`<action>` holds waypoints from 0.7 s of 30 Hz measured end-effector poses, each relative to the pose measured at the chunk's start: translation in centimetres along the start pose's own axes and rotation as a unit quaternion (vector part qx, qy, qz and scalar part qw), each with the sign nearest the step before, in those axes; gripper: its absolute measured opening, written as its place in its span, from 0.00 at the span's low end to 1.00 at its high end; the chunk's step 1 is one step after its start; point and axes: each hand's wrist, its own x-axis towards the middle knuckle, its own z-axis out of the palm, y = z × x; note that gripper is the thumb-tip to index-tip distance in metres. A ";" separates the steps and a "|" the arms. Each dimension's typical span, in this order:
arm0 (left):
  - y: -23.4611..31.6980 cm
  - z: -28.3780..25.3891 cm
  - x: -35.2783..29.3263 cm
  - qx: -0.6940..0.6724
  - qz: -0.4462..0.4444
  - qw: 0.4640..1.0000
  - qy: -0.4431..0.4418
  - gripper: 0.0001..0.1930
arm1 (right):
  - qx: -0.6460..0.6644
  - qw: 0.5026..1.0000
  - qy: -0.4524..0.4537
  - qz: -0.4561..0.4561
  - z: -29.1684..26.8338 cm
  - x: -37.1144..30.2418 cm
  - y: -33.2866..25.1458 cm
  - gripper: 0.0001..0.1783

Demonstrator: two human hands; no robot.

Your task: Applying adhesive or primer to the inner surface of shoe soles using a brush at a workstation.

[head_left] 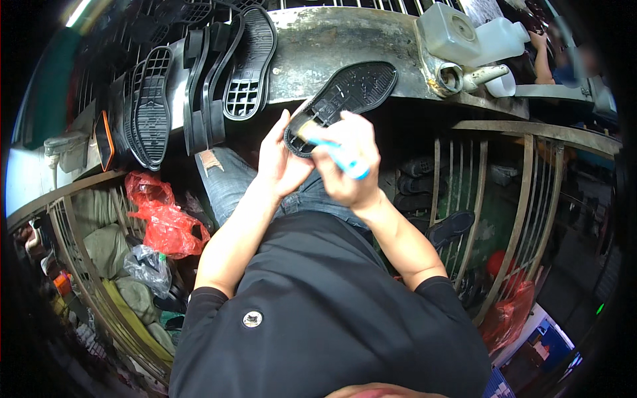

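Observation:
A black shoe sole (361, 86) lies tilted over the bench's front edge, its toe end pointing away to the right. My left hand (284, 159) supports it from below at the heel, with the thumb up along the side. In my right hand (355, 159) is a brush with a bright blue handle (350, 163), its pale bristle end against the inner face of the sole near the heel. Wet-looking specks shine on that face. My right fingers hide part of the brush and the sole's middle.
Several black soles (251, 63) stand and lie at the bench's left. On the worn metal bench (318, 40), whitish plastic bottles (451, 33) and a metal pot (449, 77) sit at the right. Metal racks (531, 179) flank me; red plastic bags (169, 222) hang at left.

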 end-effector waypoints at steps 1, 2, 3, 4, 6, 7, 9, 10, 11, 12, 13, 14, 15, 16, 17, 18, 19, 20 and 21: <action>0.2 0.4 -0.1 -0.025 -0.016 0.998 -0.046 0.29 | 0.031 0.998 -0.047 0.001 0.0 0.2 -1.2 0.10; 0.4 0.6 -0.5 0.017 0.001 0.998 0.063 0.28 | 0.032 0.998 -0.047 0.003 -0.3 0.8 -1.6 0.10; 0.6 0.3 -0.5 0.038 0.006 0.997 0.060 0.28 | 0.051 0.994 -0.096 -0.007 -1.0 1.3 -1.6 0.09; 0.7 0.7 -0.4 0.067 0.032 0.993 0.093 0.29 | 0.071 0.987 -0.145 -0.019 -1.8 2.2 -1.5 0.07; 0.6 2.3 -0.4 0.126 0.065 0.980 0.137 0.29 | 0.089 0.977 -0.192 0.018 -4.1 4.8 -0.3 0.06; 0.6 3.1 -0.4 0.158 0.073 0.974 0.145 0.30 | 0.090 0.974 -0.202 0.055 -5.2 5.8 0.3 0.05; 0.5 3.7 0.4 0.191 0.095 0.963 0.166 0.29 | 0.156 0.963 -0.104 0.195 -6.6 7.2 2.1 0.05; 0.6 4.1 1.0 0.234 0.095 0.957 0.144 0.30 | 0.077 0.985 0.001 0.156 -7.0 8.0 3.2 0.08; 0.5 4.6 1.7 0.278 0.096 0.948 0.121 0.31 | 0.036 0.980 0.081 0.176 -6.9 8.4 3.9 0.09; 0.2 4.8 2.3 0.296 0.112 0.938 0.142 0.33 | 0.036 0.978 0.115 0.169 -6.0 8.6 4.1 0.09; 0.0 5.3 3.2 0.297 0.115 0.937 0.143 0.33 | 0.035 0.975 0.153 0.159 -4.8 8.8 4.5 0.08; 0.3 5.5 4.3 0.313 0.123 0.931 0.139 0.32 | 0.027 0.983 0.109 0.148 -3.9 8.3 4.9 0.05; 0.8 5.9 5.5 0.330 0.131 0.925 0.135 0.31 | -0.013 0.989 0.115 0.094 -2.6 7.3 6.1 0.04; 1.7 6.5 6.4 0.344 0.148 0.919 0.123 0.30 | -0.045 0.990 0.129 0.042 -1.7 7.4 5.4 0.06; 2.5 7.1 7.6 0.339 0.151 0.925 0.077 0.31 | -0.079 0.986 0.143 -0.006 -1.4 7.3 5.0 0.07; 3.4 7.8 9.3 0.364 0.163 0.913 0.087 0.32 | -0.057 0.984 0.170 0.004 -1.0 7.4 6.1 0.08; 4.1 8.4 11.1 0.386 0.173 0.901 0.100 0.34 | -0.037 0.980 0.194 0.019 -0.5 7.0 7.4 0.09; 4.9 8.7 13.2 0.378 0.191 0.901 0.091 0.33 | -0.078 0.973 0.219 0.006 0.1 7.3 9.2 0.10; 7.0 6.9 15.9 0.367 0.206 0.902 0.096 0.33 | -0.114 0.971 0.209 0.026 0.5 7.6 10.7 0.11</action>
